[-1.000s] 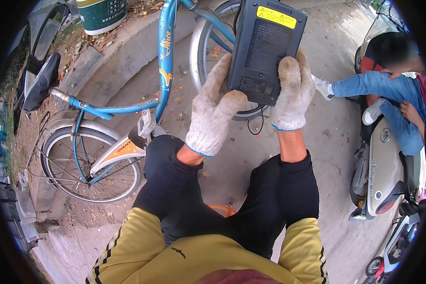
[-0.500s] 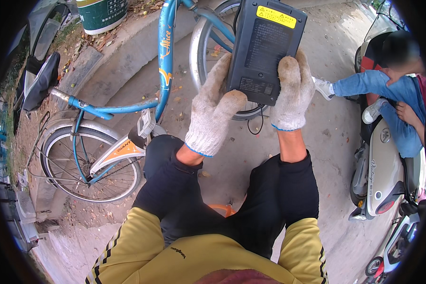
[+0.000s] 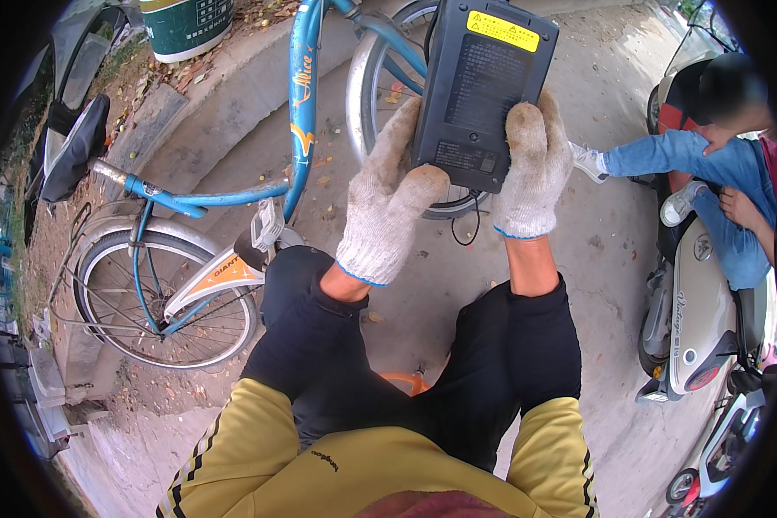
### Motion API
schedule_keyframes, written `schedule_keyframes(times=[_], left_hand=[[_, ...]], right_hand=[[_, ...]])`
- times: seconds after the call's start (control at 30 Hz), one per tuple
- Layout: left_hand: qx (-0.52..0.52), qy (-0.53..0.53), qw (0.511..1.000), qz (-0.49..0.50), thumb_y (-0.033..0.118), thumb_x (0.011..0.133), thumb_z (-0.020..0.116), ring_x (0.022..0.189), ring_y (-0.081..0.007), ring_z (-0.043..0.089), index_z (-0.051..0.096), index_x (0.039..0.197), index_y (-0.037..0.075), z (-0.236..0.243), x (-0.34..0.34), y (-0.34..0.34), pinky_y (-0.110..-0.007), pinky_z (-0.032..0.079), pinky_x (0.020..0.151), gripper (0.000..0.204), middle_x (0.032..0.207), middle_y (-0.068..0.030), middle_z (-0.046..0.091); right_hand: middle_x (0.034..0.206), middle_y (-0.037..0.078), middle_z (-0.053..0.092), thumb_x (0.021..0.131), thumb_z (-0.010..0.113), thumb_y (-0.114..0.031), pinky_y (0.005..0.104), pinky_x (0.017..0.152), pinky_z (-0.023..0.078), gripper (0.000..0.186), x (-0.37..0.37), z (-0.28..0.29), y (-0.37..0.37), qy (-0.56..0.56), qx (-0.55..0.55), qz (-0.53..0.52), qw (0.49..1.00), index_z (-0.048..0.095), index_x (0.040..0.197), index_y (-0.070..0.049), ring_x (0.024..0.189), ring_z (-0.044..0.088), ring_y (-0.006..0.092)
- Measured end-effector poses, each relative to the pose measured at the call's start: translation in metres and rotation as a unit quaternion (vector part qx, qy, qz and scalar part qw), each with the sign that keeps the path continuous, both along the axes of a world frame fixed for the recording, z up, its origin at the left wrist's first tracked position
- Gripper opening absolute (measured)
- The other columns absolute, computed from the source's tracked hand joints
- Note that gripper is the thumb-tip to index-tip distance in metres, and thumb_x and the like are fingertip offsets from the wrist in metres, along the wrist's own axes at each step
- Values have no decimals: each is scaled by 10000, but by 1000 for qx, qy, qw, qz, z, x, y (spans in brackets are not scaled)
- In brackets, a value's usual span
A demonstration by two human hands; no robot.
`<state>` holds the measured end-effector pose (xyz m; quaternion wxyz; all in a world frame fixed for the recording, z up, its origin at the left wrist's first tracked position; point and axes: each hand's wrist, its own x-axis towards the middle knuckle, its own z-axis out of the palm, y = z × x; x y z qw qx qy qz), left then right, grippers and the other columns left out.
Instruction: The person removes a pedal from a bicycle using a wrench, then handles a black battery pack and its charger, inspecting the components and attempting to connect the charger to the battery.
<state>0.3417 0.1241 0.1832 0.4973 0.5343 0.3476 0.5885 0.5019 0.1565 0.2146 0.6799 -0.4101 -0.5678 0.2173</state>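
Up in front of me I hold a black box-shaped charger [image 3: 485, 91], its flat labelled face toward me and slightly tilted. A yellow warning sticker [image 3: 502, 31] spans its far end, with a dark printed panel below. My left hand [image 3: 387, 203], in a whitish knit glove with brown-stained fingers, grips the left edge, thumb at the lower corner. My right hand [image 3: 531, 177], gloved alike, clasps the right edge with its thumb on the face. From the near end a thin black cable [image 3: 477, 223] hangs in a loop. Fingers behind the charger are hidden.
A blue bicycle [image 3: 300, 112] stands at left, its wheel partly behind the charger. At upper left are a green-and-white bucket [image 3: 187, 30] and a concrete curb [image 3: 224, 129]. On the right, a person in jeans [image 3: 678, 154] sits on a cream scooter [image 3: 695, 293].
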Motion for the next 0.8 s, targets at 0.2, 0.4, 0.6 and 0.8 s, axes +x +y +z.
schedule_keyframes(times=[0.2,0.4,0.6,0.8], left_hand=[[-4,-14,1000,-5,373,942,723,1509,-301,428,309,1633,-52,2,0,-1,-401,391,1207,910,1633,-237,417],[-9,-16,1000,-7,336,937,718,1505,-299,433,305,1634,-54,4,-1,-1,-399,399,1201,899,1636,-237,414],[33,2,999,12,403,985,704,1304,-241,610,334,1606,-69,-6,-3,4,-381,519,1094,863,1456,-175,569],[35,10,999,14,419,990,700,1261,-235,639,352,1602,-60,-7,-4,4,-381,535,1070,852,1437,-165,589]], right_hand=[[1205,209,710,1064,575,-521,295,848,614,798,-1,-1,1,5,15,14,1000,464,1489,145,1037,736,212],[1211,211,704,1061,582,-521,302,866,612,806,-3,1,-1,9,1,3,1000,457,1498,144,1045,732,216],[1223,220,695,1053,589,-540,302,863,612,835,-3,-3,2,20,2,10,1000,448,1500,151,1047,731,221],[1221,221,689,1053,595,-533,303,868,611,839,-5,-1,0,23,-4,9,1000,439,1501,159,1055,727,224]])
